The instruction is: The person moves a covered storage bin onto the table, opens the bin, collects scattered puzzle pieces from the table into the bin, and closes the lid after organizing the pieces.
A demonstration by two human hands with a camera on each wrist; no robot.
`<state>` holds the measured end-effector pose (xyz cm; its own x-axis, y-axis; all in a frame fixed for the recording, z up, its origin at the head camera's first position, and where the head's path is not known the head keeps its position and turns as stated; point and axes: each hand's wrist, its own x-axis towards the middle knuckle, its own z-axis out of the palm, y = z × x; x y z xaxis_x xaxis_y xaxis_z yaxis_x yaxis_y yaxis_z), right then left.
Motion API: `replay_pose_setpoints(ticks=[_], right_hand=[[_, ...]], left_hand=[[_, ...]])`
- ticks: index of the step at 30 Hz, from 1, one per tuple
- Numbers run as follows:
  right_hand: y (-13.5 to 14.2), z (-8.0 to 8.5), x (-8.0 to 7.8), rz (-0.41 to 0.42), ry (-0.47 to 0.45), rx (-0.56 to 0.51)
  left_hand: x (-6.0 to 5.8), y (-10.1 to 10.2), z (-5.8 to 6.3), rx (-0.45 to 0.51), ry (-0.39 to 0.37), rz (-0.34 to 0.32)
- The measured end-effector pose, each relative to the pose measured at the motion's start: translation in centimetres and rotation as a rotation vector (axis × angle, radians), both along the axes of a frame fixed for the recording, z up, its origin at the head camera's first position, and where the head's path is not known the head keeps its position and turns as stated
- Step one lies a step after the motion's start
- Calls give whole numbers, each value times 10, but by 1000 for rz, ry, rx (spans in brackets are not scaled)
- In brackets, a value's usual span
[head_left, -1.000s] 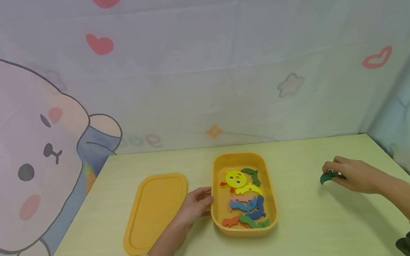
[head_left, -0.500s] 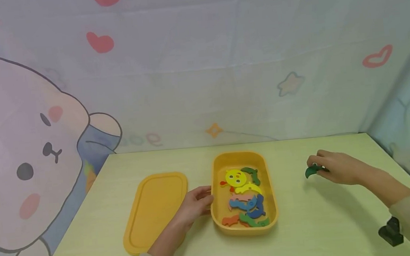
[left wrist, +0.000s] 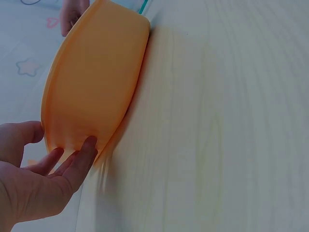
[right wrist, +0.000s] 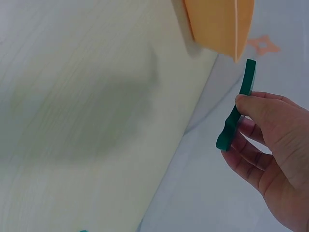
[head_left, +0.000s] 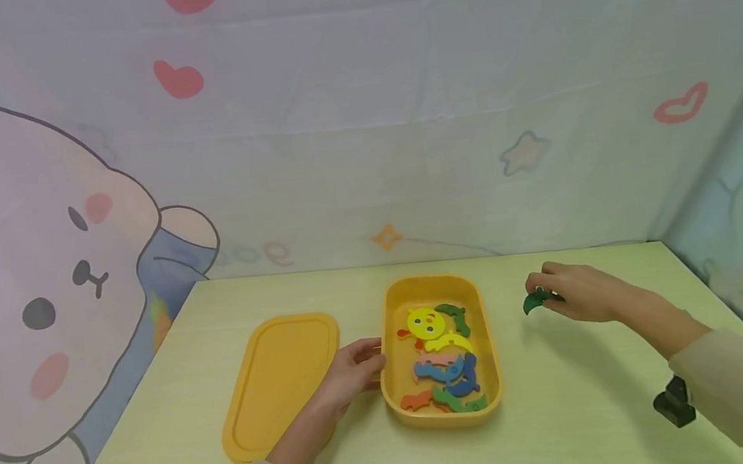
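In the head view, a yellow-orange plastic box [head_left: 445,418] holds several flat, curved toy pieces in blue, green, orange and pink, plus a round yellow chick face [head_left: 426,324]. My left hand [head_left: 352,372] is at the box's left wall. The left wrist view shows its fingertips [left wrist: 90,141] against the outside, with the thumb at the rim. Right of the box, my right hand [head_left: 579,292] is raised above the table, pinching a dark green curved toy piece [right wrist: 247,77] between thumb and fingers.
A flat yellow lid [head_left: 281,383] lies left of the box, partly behind the left forearm. All of this is on a pale wood table [head_left: 579,405]. A printed cloth [head_left: 335,117] with a cartoon animal hangs behind the table's far edge.
My right hand has travelled left toward the box, carrying the dark green piece. The left hand, box and lid stay where they were.
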<state>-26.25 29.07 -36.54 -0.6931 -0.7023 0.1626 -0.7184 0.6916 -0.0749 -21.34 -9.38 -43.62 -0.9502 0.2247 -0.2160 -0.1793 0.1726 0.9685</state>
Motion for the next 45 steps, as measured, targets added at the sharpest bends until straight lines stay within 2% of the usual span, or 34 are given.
replay_pose_setpoints(ticks=[17, 24, 45], right_hand=[[-47, 15, -7, 66, -4, 25], [-65, 14, -11, 90, -17, 32], [-111, 16, -15, 126, -75, 62]], left_hand=[[0, -1, 0, -12, -5, 2], [1, 0, 3, -8, 2, -1], [0, 0, 1, -6, -9, 4]])
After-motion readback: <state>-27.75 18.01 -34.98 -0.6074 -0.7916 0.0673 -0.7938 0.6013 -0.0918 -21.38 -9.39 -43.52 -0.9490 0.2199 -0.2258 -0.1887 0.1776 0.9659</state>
